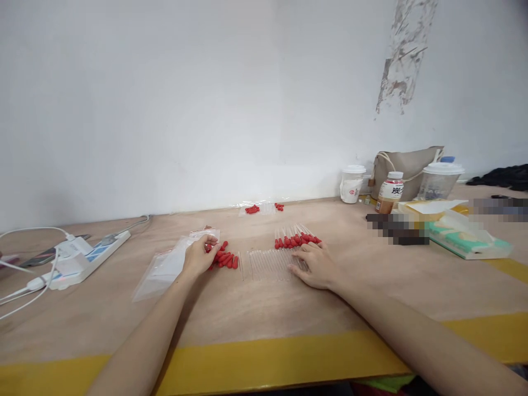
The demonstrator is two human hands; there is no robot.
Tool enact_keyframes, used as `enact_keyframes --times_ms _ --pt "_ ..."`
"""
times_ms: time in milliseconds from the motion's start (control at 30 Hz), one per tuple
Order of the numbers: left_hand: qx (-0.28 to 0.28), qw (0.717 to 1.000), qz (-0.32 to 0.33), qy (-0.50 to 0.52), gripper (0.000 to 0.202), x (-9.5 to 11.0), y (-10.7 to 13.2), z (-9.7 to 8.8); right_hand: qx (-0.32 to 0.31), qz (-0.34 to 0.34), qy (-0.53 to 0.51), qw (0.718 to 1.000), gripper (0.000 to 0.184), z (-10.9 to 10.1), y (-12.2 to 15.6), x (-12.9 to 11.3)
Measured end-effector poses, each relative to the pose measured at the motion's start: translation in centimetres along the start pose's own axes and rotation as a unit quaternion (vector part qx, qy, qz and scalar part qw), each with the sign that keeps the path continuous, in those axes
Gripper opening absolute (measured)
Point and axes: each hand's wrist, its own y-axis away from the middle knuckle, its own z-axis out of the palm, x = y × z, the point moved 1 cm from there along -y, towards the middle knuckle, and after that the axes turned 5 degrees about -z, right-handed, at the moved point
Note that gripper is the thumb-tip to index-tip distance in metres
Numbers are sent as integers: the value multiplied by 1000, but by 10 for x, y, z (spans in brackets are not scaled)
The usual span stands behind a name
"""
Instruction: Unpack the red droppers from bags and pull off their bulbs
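My left hand (199, 254) is at the edge of a pile of red rubber dropper bulbs (226, 258); its thumb and fingertips close on one of them. To the right, thin clear glass tubes (264, 265) lie side by side in a row, and a single tube (241, 267) sits apart at the row's left end. My right hand (317, 265) rests over the row's right end, with thumb and fingers apart. Just behind it, glass droppers with red bulbs fitted (295, 240) lie fanned out, bulbs toward me.
Clear zip bags (159, 272) lie left of the bulbs. Bags with red bulbs (252, 209) are by the wall. A white power strip (88, 261) with cables is at left. A paper cup (352, 184), bottle (390, 192), plastic cup (439, 181) and tissue pack (466, 240) stand at right.
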Motion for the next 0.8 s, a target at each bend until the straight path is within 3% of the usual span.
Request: enact_keyframes --times_ms 200,333,400,600,667,800 --pt "58 998 -11 15 28 1 -1 -6 24 13 -20 999 42 -5 -1 2" --pt "138 990 -35 16 31 10 1 -18 44 86 -38 995 46 -10 -6 14" --pt "148 989 -17 24 30 19 2 -21 54 126 -46 990 49 -12 -7 23" --pt "34 987 146 -49 17 69 3 -4 81 232 -100 964 49 -10 -7 51" --pt "-21 985 154 -79 18 91 3 10 77 255 -118 957 50 -9 -7 55" --pt "-150 978 108 -101 20 127 0 46 71 280 -125 949 52 -8 -6 61"
